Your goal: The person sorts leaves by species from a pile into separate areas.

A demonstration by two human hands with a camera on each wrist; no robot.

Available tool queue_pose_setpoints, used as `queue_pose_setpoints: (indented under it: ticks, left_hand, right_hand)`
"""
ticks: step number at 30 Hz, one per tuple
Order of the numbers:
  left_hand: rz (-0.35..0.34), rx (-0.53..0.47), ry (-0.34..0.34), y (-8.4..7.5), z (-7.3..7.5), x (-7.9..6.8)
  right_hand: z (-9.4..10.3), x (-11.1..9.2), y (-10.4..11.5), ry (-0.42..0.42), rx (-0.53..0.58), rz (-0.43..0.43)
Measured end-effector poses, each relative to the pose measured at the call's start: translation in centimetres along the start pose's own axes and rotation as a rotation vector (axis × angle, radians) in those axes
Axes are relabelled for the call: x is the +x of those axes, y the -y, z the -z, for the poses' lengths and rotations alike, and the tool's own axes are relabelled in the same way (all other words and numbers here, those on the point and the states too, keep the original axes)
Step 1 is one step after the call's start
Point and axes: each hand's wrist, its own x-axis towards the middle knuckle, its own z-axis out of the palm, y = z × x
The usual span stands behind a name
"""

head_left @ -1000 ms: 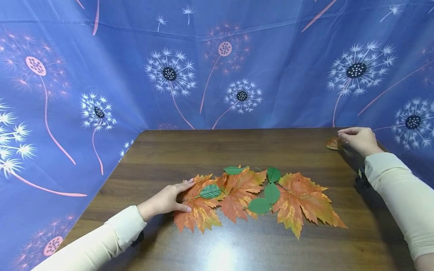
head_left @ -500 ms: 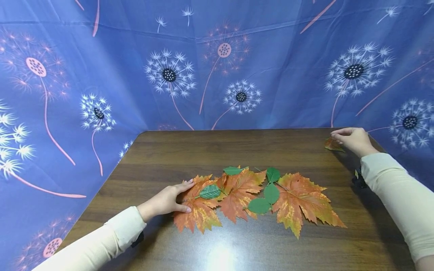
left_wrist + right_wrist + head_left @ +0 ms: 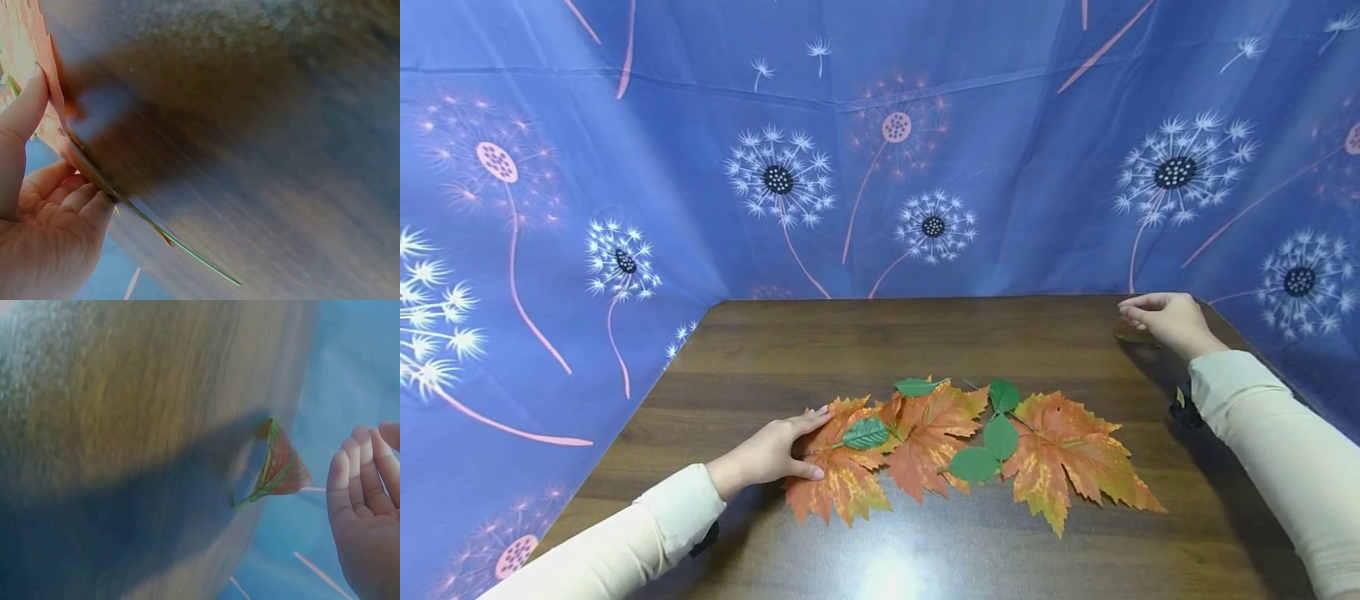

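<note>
My left hand [image 3: 771,450] rests on an orange maple leaf [image 3: 838,492] at the left end of a row of leaves, thumb and fingers spread on it. In the left wrist view, its thumb [image 3: 34,103] touches the leaf, whose thin green stem [image 3: 200,256] sticks out past the fingers. Near the table's back right corner, my right hand [image 3: 1172,323] hovers over a small curled leaf [image 3: 1135,335], thumb close to the bent fingertips. The right wrist view shows that reddish leaf [image 3: 284,469], green along its edge, lying on the table apart from the fingers.
Beside the left hand lie a second maple leaf [image 3: 932,417] and a third maple leaf [image 3: 1067,450]. Green leaves [image 3: 973,465] lie on and between them. A blue cloth [image 3: 1015,150] printed with dandelions hangs behind the brown wooden table [image 3: 865,333].
My right hand has shifted left, further over the small curled leaf. The head view has tilted slightly upward. My left hand and the row of leaves stay as they were.
</note>
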Motion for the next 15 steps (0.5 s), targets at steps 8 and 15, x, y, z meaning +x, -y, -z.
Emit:
queue_pose_setpoints:
  ticks: [8,15]
  left_hand:
    - [-0.006,0.009,0.004,0.2,-0.1,0.0]
    - [-0.006,0.018,0.002,0.4,-0.1,0.0]
  right_hand:
    - [-0.5,-0.7,0.2,0.014,0.064,-0.024]
    - [-0.5,-0.7,1.4,0.081,0.224,-0.034]
